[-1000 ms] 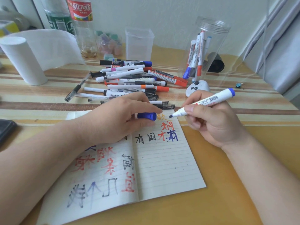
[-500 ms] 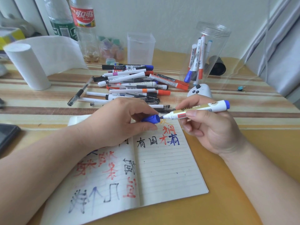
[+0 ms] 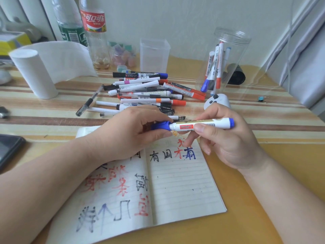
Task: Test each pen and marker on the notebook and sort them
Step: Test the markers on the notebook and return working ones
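An open lined notebook point(image 3: 179, 187) lies on the table, covered with test scribbles in black, red and blue. Above its top edge my right hand point(image 3: 226, 138) grips a white blue-ended marker point(image 3: 204, 125), held level. My left hand point(image 3: 130, 131) pinches the marker's blue cap point(image 3: 161, 125), which sits over the marker's tip. Behind the hands lies a pile of several pens and markers point(image 3: 149, 92). A clear plastic jar point(image 3: 221, 64) at the back right holds several markers standing upright.
A paper roll point(image 3: 33, 74) stands at the left, two bottles point(image 3: 93, 32) and a small clear box point(image 3: 154, 55) at the back. A white controller point(image 3: 218, 101) lies by the jar, a dark phone point(image 3: 8, 148) at the left edge, a small clip point(image 3: 262, 98) at right.
The marker swung from tilted with a bare tip to level, and the blue cap in my left hand went onto its tip. Both hands came together.
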`<action>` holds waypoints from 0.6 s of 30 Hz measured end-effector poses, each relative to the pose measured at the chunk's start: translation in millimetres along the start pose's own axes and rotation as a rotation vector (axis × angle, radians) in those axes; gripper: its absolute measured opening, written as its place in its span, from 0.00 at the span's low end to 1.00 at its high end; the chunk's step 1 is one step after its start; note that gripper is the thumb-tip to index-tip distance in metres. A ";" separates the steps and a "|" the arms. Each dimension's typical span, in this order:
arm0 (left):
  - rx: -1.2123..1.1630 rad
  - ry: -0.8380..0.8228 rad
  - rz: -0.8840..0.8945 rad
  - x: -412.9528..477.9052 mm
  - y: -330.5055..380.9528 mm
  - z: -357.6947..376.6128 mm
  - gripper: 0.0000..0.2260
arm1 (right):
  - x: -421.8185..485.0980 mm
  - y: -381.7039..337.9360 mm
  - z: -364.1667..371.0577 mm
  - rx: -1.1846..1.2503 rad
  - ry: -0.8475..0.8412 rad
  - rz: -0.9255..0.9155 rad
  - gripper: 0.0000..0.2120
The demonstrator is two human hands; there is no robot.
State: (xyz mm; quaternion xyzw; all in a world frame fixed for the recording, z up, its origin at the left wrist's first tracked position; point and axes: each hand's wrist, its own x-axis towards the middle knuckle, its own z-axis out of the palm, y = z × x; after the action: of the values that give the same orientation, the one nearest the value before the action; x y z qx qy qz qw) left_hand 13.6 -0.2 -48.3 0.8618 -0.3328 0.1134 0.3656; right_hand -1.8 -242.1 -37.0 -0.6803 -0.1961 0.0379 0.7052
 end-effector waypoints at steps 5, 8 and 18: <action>0.016 -0.007 0.014 0.8 0.3 -1.5 0.11 | 0.9 -6.5 -7.0 0.016 0.056 -0.074 0.01; 0.020 -0.007 0.022 0.2 -0.5 -2.2 0.12 | 1.0 -4.4 -6.6 -0.031 0.037 -0.073 0.02; 0.077 -0.049 0.058 1.4 -0.7 -2.5 0.12 | -3.1 -6.2 0.7 -0.221 -0.038 -0.036 0.09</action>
State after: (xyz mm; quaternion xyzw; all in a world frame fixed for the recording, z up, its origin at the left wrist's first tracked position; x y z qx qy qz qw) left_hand 15.3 1.3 -46.3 0.8677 -0.3621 0.1154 0.3204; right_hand -6.2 -242.9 -31.7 -0.7495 -0.2246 0.0159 0.6225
